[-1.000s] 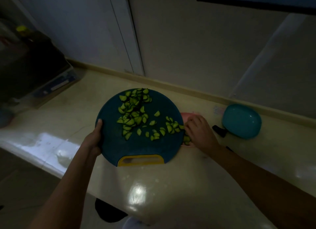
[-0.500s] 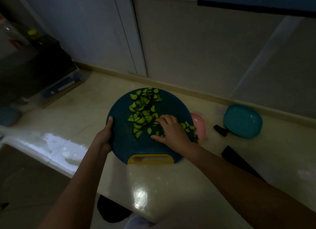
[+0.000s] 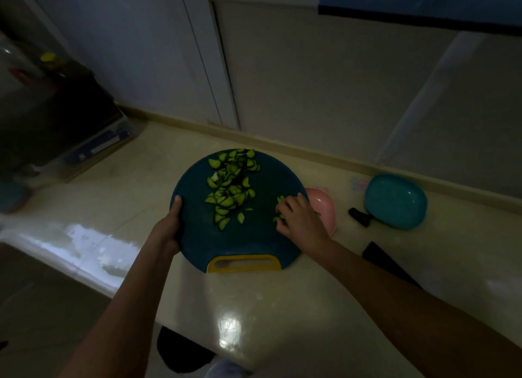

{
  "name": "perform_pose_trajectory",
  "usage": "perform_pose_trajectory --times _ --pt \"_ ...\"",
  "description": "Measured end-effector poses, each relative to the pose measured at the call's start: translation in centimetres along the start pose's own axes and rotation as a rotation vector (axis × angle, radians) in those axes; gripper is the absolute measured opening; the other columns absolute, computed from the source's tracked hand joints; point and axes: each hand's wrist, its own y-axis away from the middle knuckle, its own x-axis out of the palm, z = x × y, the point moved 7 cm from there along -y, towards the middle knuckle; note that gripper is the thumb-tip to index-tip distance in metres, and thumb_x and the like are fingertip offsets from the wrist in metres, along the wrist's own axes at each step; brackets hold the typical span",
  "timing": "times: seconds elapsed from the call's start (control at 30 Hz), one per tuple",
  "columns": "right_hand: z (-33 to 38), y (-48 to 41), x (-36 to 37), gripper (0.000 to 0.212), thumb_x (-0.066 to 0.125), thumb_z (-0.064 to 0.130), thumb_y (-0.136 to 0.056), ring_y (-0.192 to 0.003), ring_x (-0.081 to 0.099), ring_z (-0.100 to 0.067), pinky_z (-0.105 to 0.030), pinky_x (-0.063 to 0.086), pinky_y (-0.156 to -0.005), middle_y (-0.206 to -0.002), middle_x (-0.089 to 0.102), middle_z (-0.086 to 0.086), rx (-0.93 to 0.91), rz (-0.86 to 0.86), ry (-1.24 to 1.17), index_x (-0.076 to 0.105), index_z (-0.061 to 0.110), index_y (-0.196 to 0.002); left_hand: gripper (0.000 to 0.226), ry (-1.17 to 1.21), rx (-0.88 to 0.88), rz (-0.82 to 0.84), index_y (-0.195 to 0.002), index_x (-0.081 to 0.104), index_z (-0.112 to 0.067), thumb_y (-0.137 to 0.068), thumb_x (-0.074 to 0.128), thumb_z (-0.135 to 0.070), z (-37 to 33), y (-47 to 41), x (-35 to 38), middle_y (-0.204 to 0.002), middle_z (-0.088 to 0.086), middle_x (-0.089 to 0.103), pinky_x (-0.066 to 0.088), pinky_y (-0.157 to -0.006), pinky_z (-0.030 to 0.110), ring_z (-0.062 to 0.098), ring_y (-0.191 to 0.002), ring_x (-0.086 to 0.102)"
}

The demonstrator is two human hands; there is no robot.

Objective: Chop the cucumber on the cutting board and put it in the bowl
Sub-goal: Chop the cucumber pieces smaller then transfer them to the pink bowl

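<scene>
Blue cutting board point(image 3: 254, 239), left rim clamped by left hand point(image 3: 169, 231). Cucumber pieces point(image 3: 228, 188) heaped on far half. Right hand point(image 3: 302, 222) bent over a few pieces at right rim, beside pink bowl point(image 3: 324, 208); grasp not discernible.

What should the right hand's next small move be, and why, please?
Probably sweep the cucumber pieces under the right hand off the cutting board into the pink bowl: they sit at the board's right edge, the bowl lies just beyond, and the left hand grips the board.
</scene>
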Motion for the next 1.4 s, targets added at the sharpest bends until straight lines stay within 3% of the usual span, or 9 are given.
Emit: perform_pose_trajectory --times 0.13,0.4,0.67,0.8,0.93,1.0,1.07,1.17,1.4 --pt "-1.9 0.3 0.1 0.018 0.069 0.016 -0.069 -0.078 0.058 -0.028 -0.038 0.051 -0.072 -0.082 0.059 -0.009 0.145 0.097 0.041 0.062 0.009 -0.084 0.063 -0.012 0.013 0.02 -0.125 0.052 -0.011 -0.089 0.038 -0.06 -0.4 0.1 -0.3 -0.123 0.014 0.057 0.043 -0.083 0.041 0.029 -0.108 0.054" --pt "-6.0 1.4 -0.5 0.025 0.055 0.021 -0.089 -0.114 0.047 -0.035 -0.044 0.035 -0.102 -0.111 0.057 -0.019 0.296 0.135 0.053 0.06 0.001 -0.103 0.057 -0.044 0.012 -0.013 -0.115 0.057 -0.015 -0.089 0.036 -0.062 -2.2 0.6 -2.5 -0.121 0.012 0.057 0.042 -0.085 0.04 0.027 -0.098 0.058" --pt "-3.9 -2.6 -5.2 0.018 0.054 0.025 -0.091 -0.097 0.047 -0.02 -0.028 0.041 -0.08 -0.102 0.049 -0.008 0.278 -0.103 -0.235 0.059 0.007 -0.093 0.052 -0.082 -0.002 0.052 -0.103 0.059 -0.015 -0.091 0.034 -0.059 -3.1 1.5 -2.1 -0.101 0.009 0.063 0.042 -0.089 0.041 0.025 -0.09 0.059" --pt "-2.4 -7.3 -5.9 0.045 0.047 0.027 -0.096 -0.131 0.035 -0.019 -0.02 0.023 -0.104 -0.142 0.036 -0.007 0.152 0.043 -0.368 0.039 0.009 -0.137 0.054 -0.122 -0.056 0.118 -0.103 0.06 -0.013 -0.089 0.036 -0.06 -2.9 2.2 -0.9 -0.104 0.012 0.064 0.047 -0.079 0.038 0.028 -0.094 0.059" --pt "-1.3 -10.2 -4.9 0.061 0.04 0.041 -0.097 -0.143 0.012 -0.015 -0.032 0.009 -0.118 -0.156 0.014 0.0 0.072 0.238 -0.389 0.017 0.02 -0.149 0.054 -0.172 -0.108 0.182 -0.104 0.06 -0.011 -0.089 0.037 -0.058 -2.4 2.7 0.5 -0.096 0.012 0.069 0.048 -0.076 0.041 0.029 -0.093 0.061" --pt "-0.6 -10.7 -4.5 0.062 0.039 0.046 -0.095 -0.144 0.009 -0.016 -0.036 0.009 -0.119 -0.156 0.014 0.001 0.021 0.315 -0.37 0.018 0.023 -0.148 0.053 -0.192 -0.125 0.169 -0.101 0.061 -0.01 -0.089 0.039 -0.056 -2.3 2.9 0.9 -0.093 0.012 0.07 0.048 -0.074 0.041 0.029 -0.091 0.061" --pt "0.1 -10.6 -4.2 0.058 0.041 0.046 -0.095 -0.143 0.012 -0.015 -0.027 0.007 -0.116 -0.154 0.021 0.002 -0.04 0.356 -0.361 0.026 0.024 -0.146 0.054 -0.219 -0.134 0.188 -0.104 0.06 -0.009 -0.089 0.039 -0.057 -2.3 3.0 1.5 -0.102 0.014 0.066 0.048 -0.075 0.04 0.029 -0.093 0.061" --pt "0.4 -10.0 -4.3 0.052 0.045 0.042 -0.094 -0.139 0.025 -0.015 -0.018 0.013 -0.109 -0.15 0.033 0.0 -0.063 0.314 -0.408 0.038 0.022 -0.141 0.053 -0.245 -0.128 0.182 -0.102 0.06 -0.009 -0.09 0.039 -0.056 -2.5 2.7 1.9 -0.1 0.013 0.066 0.049 -0.072 0.039 0.028 -0.09 0.061" --pt "-0.2 -7.5 -3.8 0.047 0.06 0.046 -0.085 -0.123 0.037 -0.015 -0.021 0.026 -0.099 -0.131 0.049 0.001 -0.009 0.25 -0.423 0.055 0.024 -0.126 0.061 -0.23 -0.138 0.178 -0.112 0.059 -0.009 -0.08 0.047 -0.06 -1.7 1.7 1.7 -0.111 0.015 0.064 0.049 -0.077 0.041 0.03 -0.098 0.06"
